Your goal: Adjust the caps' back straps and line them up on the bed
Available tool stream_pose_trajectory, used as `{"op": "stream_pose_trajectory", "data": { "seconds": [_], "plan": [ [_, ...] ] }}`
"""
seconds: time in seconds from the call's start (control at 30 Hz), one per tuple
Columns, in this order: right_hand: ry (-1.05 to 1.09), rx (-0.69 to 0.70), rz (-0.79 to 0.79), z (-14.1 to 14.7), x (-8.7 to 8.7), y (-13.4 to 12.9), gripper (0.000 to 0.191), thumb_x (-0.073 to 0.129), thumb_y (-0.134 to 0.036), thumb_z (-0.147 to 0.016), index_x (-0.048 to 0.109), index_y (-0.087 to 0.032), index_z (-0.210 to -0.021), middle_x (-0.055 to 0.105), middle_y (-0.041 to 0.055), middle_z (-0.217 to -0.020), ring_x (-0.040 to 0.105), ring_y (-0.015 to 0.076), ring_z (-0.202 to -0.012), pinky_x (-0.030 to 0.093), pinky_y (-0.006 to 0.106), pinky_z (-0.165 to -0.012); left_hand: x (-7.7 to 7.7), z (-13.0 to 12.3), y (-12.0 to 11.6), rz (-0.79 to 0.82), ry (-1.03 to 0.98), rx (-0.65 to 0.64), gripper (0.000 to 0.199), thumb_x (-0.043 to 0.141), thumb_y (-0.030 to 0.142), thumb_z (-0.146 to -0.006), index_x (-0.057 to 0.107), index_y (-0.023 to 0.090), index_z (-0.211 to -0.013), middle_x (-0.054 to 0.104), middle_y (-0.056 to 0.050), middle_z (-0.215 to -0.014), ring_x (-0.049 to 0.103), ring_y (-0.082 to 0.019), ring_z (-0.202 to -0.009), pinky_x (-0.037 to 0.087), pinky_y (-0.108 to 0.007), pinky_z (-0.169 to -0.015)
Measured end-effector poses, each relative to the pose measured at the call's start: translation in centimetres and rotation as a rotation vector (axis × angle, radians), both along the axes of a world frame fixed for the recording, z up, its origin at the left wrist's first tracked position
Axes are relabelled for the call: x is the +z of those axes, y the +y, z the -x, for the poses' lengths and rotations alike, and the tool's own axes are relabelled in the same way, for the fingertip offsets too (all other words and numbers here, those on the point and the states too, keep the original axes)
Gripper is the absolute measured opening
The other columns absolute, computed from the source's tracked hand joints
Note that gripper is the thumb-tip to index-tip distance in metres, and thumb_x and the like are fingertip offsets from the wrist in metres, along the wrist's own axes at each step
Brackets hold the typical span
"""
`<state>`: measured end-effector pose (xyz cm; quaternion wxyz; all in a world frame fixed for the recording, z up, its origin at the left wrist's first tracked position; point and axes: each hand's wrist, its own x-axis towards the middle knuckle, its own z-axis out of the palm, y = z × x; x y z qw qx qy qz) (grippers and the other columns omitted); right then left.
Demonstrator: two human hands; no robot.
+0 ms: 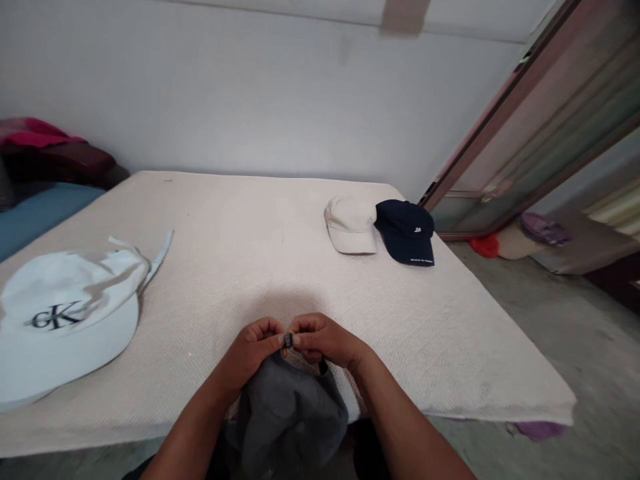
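Grey cap (295, 410), strap (289, 341) pinched

White cap (95, 283), far left, reads "CK" (63, 317). Left hand (257, 347) pinches strap; grey cap hangs at covered surface's (250, 233) near edge. Right hand (326, 339) likewise. Step looks like strap handling; next move calls for steady grip. Beige cap (350, 223): mark (371, 219) illegible. Navy cap (403, 230): brim text (421, 261) unreadable.
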<state>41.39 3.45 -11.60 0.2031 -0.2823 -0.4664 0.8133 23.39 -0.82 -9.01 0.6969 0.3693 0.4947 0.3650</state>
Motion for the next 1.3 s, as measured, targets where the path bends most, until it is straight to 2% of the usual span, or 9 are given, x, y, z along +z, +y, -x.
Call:
{"op": "stream_pose_trajectory", "data": {
  "seconds": [0.17,0.27,0.33,0.63,0.83,1.0,1.1,1.3],
  "plan": [
    [0.02,-0.056,-0.022,0.44,0.06,-0.08,0.019,0.063,-0.029,-0.077,0.056,-0.016,-0.089,0.046,-0.0061,-0.059,0.034,0.0041,-0.045,0.025,0.018,-0.042,-0.28,0.01,0.12,0.045,-0.002,0.058,0.017,0.069,0.029,-0.069,0.058,0.016,-0.067,0.057,0.003,-0.058,0.047,-0.008,-0.05,0.034,-0.018,-0.049],
    [0.044,-0.102,-0.084,0.74,0.26,-0.29,0.027,0.062,-0.029,-0.077,0.057,-0.019,-0.101,0.05,-0.0041,-0.068,0.036,0.0041,-0.047,0.025,0.018,-0.043,-0.34,-0.09,0.15,0.087,-0.038,0.08,0.02,0.071,0.03,-0.068,0.058,0.016,-0.065,0.059,0.002,-0.058,0.05,-0.009,-0.05,0.036,-0.02,-0.051],
    [0.058,-0.112,-0.122,0.79,0.46,-0.43,0.028,0.061,-0.028,-0.077,0.058,-0.019,-0.104,0.051,-0.0037,-0.069,0.036,0.0044,-0.048,0.025,0.019,-0.044,-0.35,-0.18,0.13,0.109,-0.049,0.09,0.02,0.071,0.031,-0.068,0.06,0.015,-0.068,0.061,0.001,-0.06,0.052,-0.01,-0.052,0.038,-0.021,-0.053],
    [0.06,-0.107,-0.17,0.53,0.28,-0.47,0.019,0.065,-0.026,-0.074,0.058,-0.017,-0.089,0.054,-0.0028,-0.07,0.038,0.0048,-0.05,0.028,0.019,-0.047,-0.78,-0.32,0.07,0.096,0.006,0.104,0.018,0.071,0.03,-0.066,0.061,0.015,-0.068,0.059,0.002,-0.059,0.049,-0.009,-0.049,0.034,-0.02,-0.05],
    [0.031,-0.125,-0.174,0.53,0.09,-0.3,0.015,0.066,-0.024,-0.072,0.057,-0.016,-0.083,0.057,-0.002,-0.069,0.041,0.0059,-0.052,0.032,0.02,-0.05,-0.79,-0.11,0.05,0.073,0.019,0.053,0.011,0.068,0.025,-0.067,0.063,0.015,-0.068,0.06,0.001,-0.061,0.049,-0.009,-0.051,0.034,-0.02,-0.05],
    [0.045,-0.171,-0.182,0.44,0.34,-0.1,0.008,0.064,-0.02,-0.073,0.059,-0.015,-0.077,0.059,-0.0001,-0.07,0.05,0.0096,-0.063,0.039,0.024,-0.062,-0.76,-0.09,0.08,0.101,-0.043,0.07,0.006,0.064,0.017,-0.067,0.063,0.015,-0.072,0.063,0.0,-0.063,0.052,-0.009,-0.052,0.036,-0.019,-0.051],
    [0.076,-0.201,-0.141,0.43,0.1,-0.04,0.009,0.065,-0.021,-0.07,0.06,-0.015,-0.075,0.06,0.0013,-0.075,0.054,0.0124,-0.072,0.041,0.026,-0.069,-0.74,-0.15,0.05,0.099,-0.056,0.082,0.007,0.064,0.016,-0.066,0.063,0.015,-0.073,0.063,0.0,-0.064,0.052,-0.01,-0.053,0.038,-0.019,-0.052],
    [0.157,-0.248,-0.04,0.57,-0.25,-0.14,0.011,0.068,-0.02,-0.066,0.058,-0.015,-0.068,0.06,0.0026,-0.08,0.055,0.0135,-0.073,0.042,0.028,-0.071,-0.86,-0.26,-0.02,0.116,-0.058,0.078,0.008,0.067,0.018,-0.064,0.061,0.015,-0.069,0.06,0.001,-0.059,0.05,-0.009,-0.049,0.035,-0.019,-0.048]
  ]
}}
